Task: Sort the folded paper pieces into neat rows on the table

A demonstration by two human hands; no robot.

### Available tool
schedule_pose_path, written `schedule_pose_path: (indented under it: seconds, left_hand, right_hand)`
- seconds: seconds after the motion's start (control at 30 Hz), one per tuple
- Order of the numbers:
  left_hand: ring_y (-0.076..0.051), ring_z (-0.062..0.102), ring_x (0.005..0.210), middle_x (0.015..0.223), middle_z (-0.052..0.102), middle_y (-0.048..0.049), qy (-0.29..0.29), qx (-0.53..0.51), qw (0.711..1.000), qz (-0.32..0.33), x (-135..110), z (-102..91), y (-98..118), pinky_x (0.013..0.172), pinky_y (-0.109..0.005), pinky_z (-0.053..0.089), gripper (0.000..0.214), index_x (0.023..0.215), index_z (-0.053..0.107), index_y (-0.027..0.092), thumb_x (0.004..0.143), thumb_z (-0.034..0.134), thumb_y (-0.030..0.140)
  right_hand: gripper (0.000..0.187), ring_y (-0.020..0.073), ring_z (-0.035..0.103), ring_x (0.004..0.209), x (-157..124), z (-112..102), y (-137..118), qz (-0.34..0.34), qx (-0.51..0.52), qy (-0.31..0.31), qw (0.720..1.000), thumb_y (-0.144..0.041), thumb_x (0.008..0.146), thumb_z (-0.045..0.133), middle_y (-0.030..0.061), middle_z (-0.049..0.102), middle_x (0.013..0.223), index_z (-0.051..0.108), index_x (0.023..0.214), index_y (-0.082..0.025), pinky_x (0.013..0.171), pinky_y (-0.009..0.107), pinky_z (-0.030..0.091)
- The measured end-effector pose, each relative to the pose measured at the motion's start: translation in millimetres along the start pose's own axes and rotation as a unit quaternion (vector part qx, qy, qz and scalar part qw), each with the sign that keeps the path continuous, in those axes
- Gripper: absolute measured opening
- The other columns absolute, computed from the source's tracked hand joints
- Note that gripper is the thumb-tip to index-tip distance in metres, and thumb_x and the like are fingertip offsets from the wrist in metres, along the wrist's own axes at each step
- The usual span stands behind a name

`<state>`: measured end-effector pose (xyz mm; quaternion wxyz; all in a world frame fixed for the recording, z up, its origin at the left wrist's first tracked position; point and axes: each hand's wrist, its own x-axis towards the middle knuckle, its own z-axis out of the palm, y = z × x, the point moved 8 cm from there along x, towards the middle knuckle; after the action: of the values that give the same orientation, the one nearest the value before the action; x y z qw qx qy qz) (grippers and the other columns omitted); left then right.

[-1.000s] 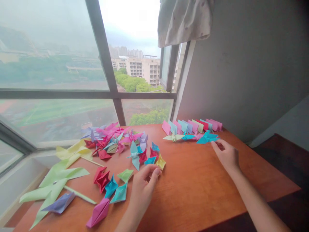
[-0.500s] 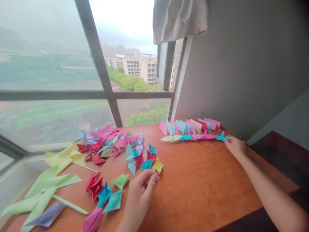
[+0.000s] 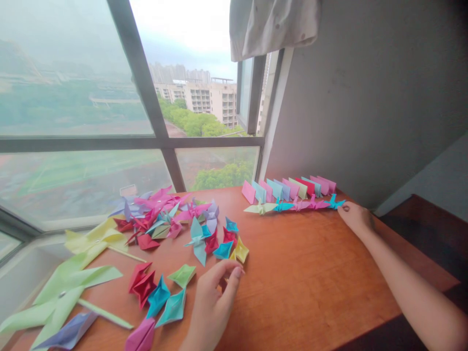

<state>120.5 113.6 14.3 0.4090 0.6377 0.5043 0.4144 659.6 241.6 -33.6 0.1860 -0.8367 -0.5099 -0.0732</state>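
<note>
My right hand (image 3: 356,218) pinches the wing tip of a blue paper crane (image 3: 334,202) at the right end of a row of cranes. In line to its left sit two pink cranes (image 3: 300,204), another blue crane (image 3: 282,206) and a pale green crane (image 3: 261,208). My left hand (image 3: 218,298) hovers low over the table with its thumb and fingers curled together, nothing visible in them. Just beyond its fingertips lies a yellow folded paper boat (image 3: 242,250), beside blue boats (image 3: 223,250) and a red one (image 3: 229,235).
Folded paper cards (image 3: 290,189) stand in a row behind the cranes. Left on the wooden table (image 3: 292,282) are a green pinwheel (image 3: 62,295), a yellow pinwheel (image 3: 98,240), a heap of cranes (image 3: 161,212) and loose boats (image 3: 144,286). Window (image 3: 212,142) and wall (image 3: 351,107) border the table.
The blue crane at the row's right end has shifted slightly left and back, closer to the pink one, with my right hand at its wing. My left hand stays nearly still.
</note>
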Motion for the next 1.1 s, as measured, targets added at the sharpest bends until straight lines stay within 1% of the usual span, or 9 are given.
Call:
schedule_pose_path:
  seconds: [0.17, 0.33, 0.47, 0.6, 0.77, 0.87, 1.0, 1.1]
  left_hand:
    - [-0.016, 0.06, 0.07, 0.077, 0.067, -0.0014, 0.0, 0.005, 1.0, 0.001, -0.2, 0.2, 1.8, 0.062, -0.023, 0.042, 0.028, 0.084, 0.066, 0.019, 0.093, 0.053, 0.042]
    - [-0.017, 0.06, 0.071, 0.077, 0.067, -0.0017, -0.002, 0.006, 1.0, 0.005, -0.1, 0.4, 2.5, 0.061, -0.023, 0.042, 0.028, 0.084, 0.066, 0.019, 0.093, 0.053, 0.042]
    - [-0.016, 0.059, 0.069, 0.076, 0.067, -0.0015, -0.003, 0.011, 1.0, 0.005, -0.3, 1.4, 1.2, 0.06, -0.023, 0.041, 0.028, 0.084, 0.066, 0.019, 0.093, 0.052, 0.042]
    - [-0.016, 0.059, 0.069, 0.076, 0.067, -0.0015, -0.005, 0.014, 1.0, 0.003, -0.7, 1.5, 0.0, 0.06, -0.023, 0.041, 0.028, 0.085, 0.066, 0.019, 0.093, 0.052, 0.042]
    - [-0.017, 0.061, 0.072, 0.078, 0.068, -0.002, -0.005, 0.012, 1.0, 0.005, 0.1, 0.3, 0.8, 0.061, -0.023, 0.042, 0.028, 0.085, 0.066, 0.019, 0.093, 0.052, 0.042]
    - [-0.017, 0.061, 0.071, 0.077, 0.068, -0.002, -0.003, 0.012, 1.0, 0.007, 0.7, 0.0, 1.3, 0.061, -0.023, 0.043, 0.027, 0.085, 0.067, 0.019, 0.093, 0.053, 0.041]
    - [-0.017, 0.061, 0.068, 0.075, 0.068, -0.0026, 0.001, 0.013, 1.0, 0.007, 0.9, -0.2, 2.4, 0.06, -0.023, 0.043, 0.027, 0.084, 0.068, 0.018, 0.092, 0.053, 0.04]
    - [-0.017, 0.06, 0.068, 0.075, 0.069, -0.0029, 0.002, 0.014, 1.0, 0.006, 0.6, -0.6, 3.3, 0.06, -0.023, 0.043, 0.028, 0.083, 0.068, 0.018, 0.092, 0.053, 0.041]
  right_hand:
    - [0.023, 0.0212, 0.062, 0.067, 0.5, 0.3, -1.8, -0.008, 0.007, 0.003, 1.0, -0.038, 0.078, 0.055, 0.0081, 0.074, 0.088, 0.071, 0.082, -0.022, 0.056, 0.029, 0.037]
    - [0.025, 0.0217, 0.063, 0.069, 1.8, 2.4, -4.5, -0.012, 0.01, -0.007, 1.0, -0.041, 0.078, 0.055, 0.0076, 0.074, 0.091, 0.071, 0.083, -0.022, 0.056, 0.029, 0.038]
    - [0.027, 0.0236, 0.064, 0.069, 3.0, 5.1, -5.9, -0.007, 0.007, -0.019, 1.0, -0.046, 0.077, 0.057, 0.0073, 0.075, 0.089, 0.071, 0.08, -0.023, 0.054, 0.029, 0.038]
    - [0.03, 0.024, 0.064, 0.067, 2.7, 6.8, -7.4, -0.002, 0.004, -0.023, 1.0, -0.05, 0.077, 0.058, 0.0079, 0.074, 0.086, 0.072, 0.082, -0.024, 0.054, 0.03, 0.038]
    - [0.042, 0.0264, 0.064, 0.065, 3.6, 7.3, -8.4, 0.017, -0.009, -0.016, 1.0, -0.06, 0.077, 0.055, 0.012, 0.072, 0.078, 0.073, 0.083, -0.022, 0.054, 0.031, 0.038]
    - [0.047, 0.0277, 0.064, 0.066, 5.8, 7.9, -9.1, 0.027, -0.018, -0.019, 0.999, -0.063, 0.077, 0.053, 0.0131, 0.072, 0.077, 0.073, 0.084, -0.022, 0.054, 0.031, 0.038]
    - [0.045, 0.0275, 0.064, 0.067, 9.3, 8.8, -10.1, 0.028, -0.018, -0.019, 0.999, -0.061, 0.076, 0.055, 0.0132, 0.071, 0.077, 0.073, 0.083, -0.021, 0.055, 0.031, 0.038]
    - [0.038, 0.0266, 0.064, 0.069, 11.2, 9.6, -9.9, 0.022, -0.01, -0.012, 1.0, -0.054, 0.078, 0.055, 0.0132, 0.071, 0.078, 0.072, 0.083, -0.02, 0.057, 0.031, 0.038]
